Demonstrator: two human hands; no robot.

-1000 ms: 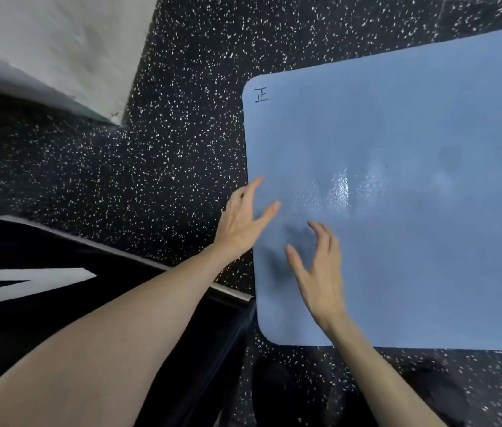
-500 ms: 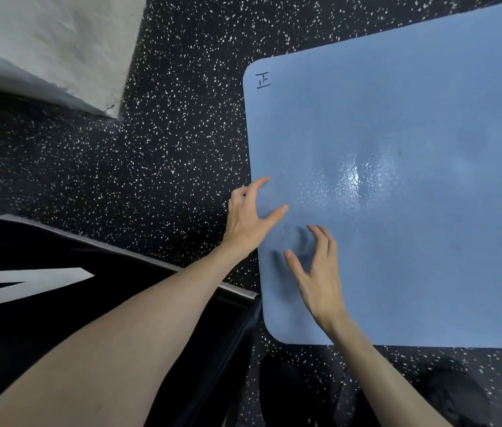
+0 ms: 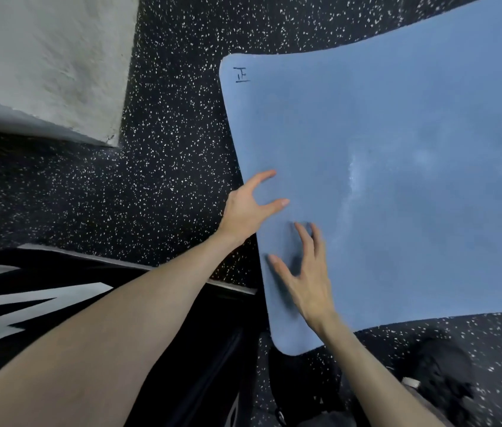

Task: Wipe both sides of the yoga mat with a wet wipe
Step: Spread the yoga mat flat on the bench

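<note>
We see the blue yoga mat [image 3: 397, 195] flat on the speckled floor [image 3: 166, 180], its right part cut off. Our left hand [image 3: 248, 208] reaches over the mat's near edge, fingers spread; our right hand [image 3: 308, 278], spread too, probably touches it

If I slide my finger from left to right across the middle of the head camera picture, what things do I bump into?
Black speckled floor → left hand at the mat's edge → blue yoga mat.
</note>
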